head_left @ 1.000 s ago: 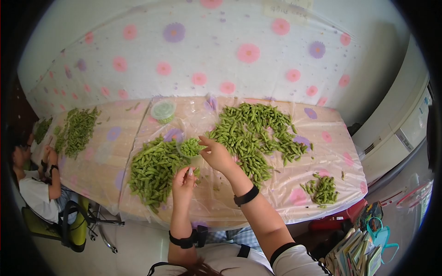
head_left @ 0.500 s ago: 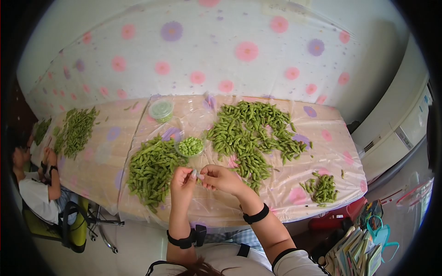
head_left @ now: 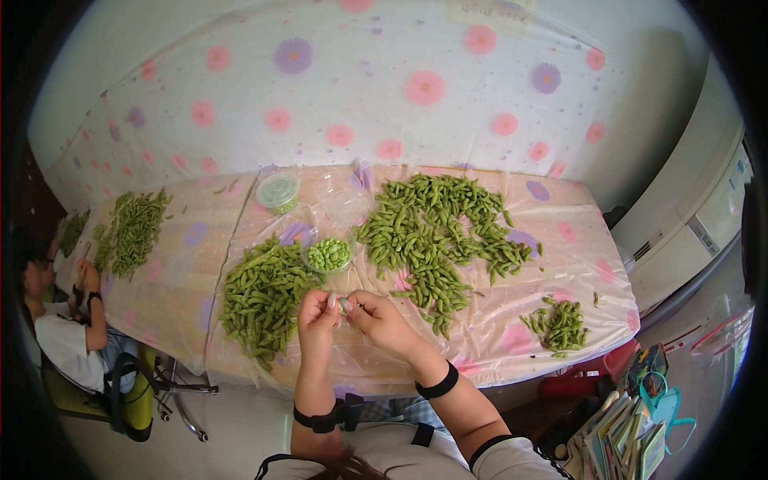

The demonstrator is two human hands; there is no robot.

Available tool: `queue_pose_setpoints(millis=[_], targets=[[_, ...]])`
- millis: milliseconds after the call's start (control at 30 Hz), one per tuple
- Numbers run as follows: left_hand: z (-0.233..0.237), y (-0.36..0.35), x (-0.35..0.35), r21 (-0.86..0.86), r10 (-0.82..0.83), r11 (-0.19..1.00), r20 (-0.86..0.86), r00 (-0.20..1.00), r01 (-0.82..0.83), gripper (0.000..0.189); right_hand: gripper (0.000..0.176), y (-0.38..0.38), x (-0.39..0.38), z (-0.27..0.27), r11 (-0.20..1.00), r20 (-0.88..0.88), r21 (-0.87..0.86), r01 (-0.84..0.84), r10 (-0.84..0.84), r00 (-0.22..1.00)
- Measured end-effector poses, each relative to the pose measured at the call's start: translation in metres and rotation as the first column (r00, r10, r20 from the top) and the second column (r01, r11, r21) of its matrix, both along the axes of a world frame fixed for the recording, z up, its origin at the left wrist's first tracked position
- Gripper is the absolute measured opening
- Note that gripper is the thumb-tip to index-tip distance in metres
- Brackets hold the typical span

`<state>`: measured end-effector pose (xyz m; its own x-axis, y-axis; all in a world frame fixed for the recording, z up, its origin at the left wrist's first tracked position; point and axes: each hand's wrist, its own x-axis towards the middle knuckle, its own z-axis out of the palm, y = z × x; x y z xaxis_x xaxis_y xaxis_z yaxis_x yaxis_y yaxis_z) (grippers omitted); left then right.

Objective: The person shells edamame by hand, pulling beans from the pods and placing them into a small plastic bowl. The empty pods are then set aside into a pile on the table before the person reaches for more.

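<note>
My left hand and my right hand meet above the table's front part, fingertips pinched together around something small and greenish, too small to name surely. Just beyond them stands a clear tub of shelled green beans. A large pile of green pods lies left of my hands, and a wide spread of pods covers the middle and right. Behind the tub, a lidded round container holds green contents, with a transparent lid or bowl beside it.
A small heap of pods lies at the table's right. At the far left a seated person has both hands near another pod pile. Books and papers stand at the lower right, near a red object.
My hands have drawn closer together, with the right hand's fingers turned slightly. The view has shifted a little. The other person's hands moved slightly.
</note>
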<state>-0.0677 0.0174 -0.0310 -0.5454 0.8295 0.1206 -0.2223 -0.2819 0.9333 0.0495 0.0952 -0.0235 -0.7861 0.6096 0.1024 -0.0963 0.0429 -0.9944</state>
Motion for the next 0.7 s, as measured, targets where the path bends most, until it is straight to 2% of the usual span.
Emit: queue_pose_setpoints(millis=[67, 133, 200, 233, 333, 433, 467, 533, 600, 633, 700], targets=[[0.001, 0.001, 0.006, 0.014, -0.008, 1.0, 0.065, 0.998, 0.007, 0.008, 0.016, -0.001, 0.0, 0.0, 1.0, -0.051, -0.015, 0.003, -0.004, 0.999], [-0.002, 0.003, 0.012, 0.149, -0.009, 0.988, 0.289, 0.957, -0.036, 0.007, 0.016, -0.003, 0.0, 0.005, 1.0, -0.102, -0.029, 0.006, -0.009, 0.995], [-0.004, 0.005, 0.014, 0.192, -0.07, 0.981, 0.352, 0.933, 0.001, 0.008, 0.017, -0.003, 0.0, 0.009, 0.987, -0.171, -0.16, -0.001, -0.027, 0.985], [-0.005, 0.005, 0.014, 0.237, -0.129, 0.971, 0.409, 0.903, 0.032, 0.009, 0.017, -0.003, 0.001, 0.011, 0.987, -0.171, -0.16, 0.0, -0.028, 0.985], [-0.002, 0.007, 0.018, 0.248, -0.152, 0.968, 0.431, 0.889, 0.046, 0.01, 0.017, -0.001, 0.002, 0.014, 0.98, -0.177, -0.201, -0.004, -0.032, 0.984], [0.007, 0.007, 0.022, 0.16, -0.057, 0.987, 0.341, 0.938, 0.002, 0.01, 0.018, -0.001, 0.0, 0.01, 0.981, -0.21, -0.192, 0.004, -0.045, 0.977], [0.004, 0.007, 0.019, 0.16, -0.058, 0.987, 0.341, 0.938, 0.003, 0.01, 0.018, -0.002, -0.001, 0.008, 0.988, -0.172, -0.154, 0.027, -0.053, 0.984], [0.0, 0.007, 0.012, 0.084, -0.035, 0.996, 0.135, 0.99, 0.024, 0.009, 0.018, -0.003, -0.001, 0.004, 0.992, -0.136, -0.115, 0.048, -0.064, 0.989], [0.009, 0.006, 0.014, 0.038, -0.014, 0.999, 0.097, 0.995, 0.011, 0.01, 0.018, -0.003, -0.002, 0.002, 0.993, -0.008, 0.049, 0.105, -0.104, 0.995], [0.013, 0.006, 0.015, -0.006, 0.005, 1.0, 0.059, 0.998, -0.005, 0.012, 0.018, -0.003, -0.001, 0.002, 0.993, -0.008, 0.047, 0.104, -0.103, 0.995], [0.012, 0.006, 0.013, -0.069, 0.012, 0.998, 0.018, 1.0, -0.011, 0.015, 0.017, 0.0, 0.001, 0.005, 0.97, 0.033, 0.193, 0.15, -0.159, 0.987]])
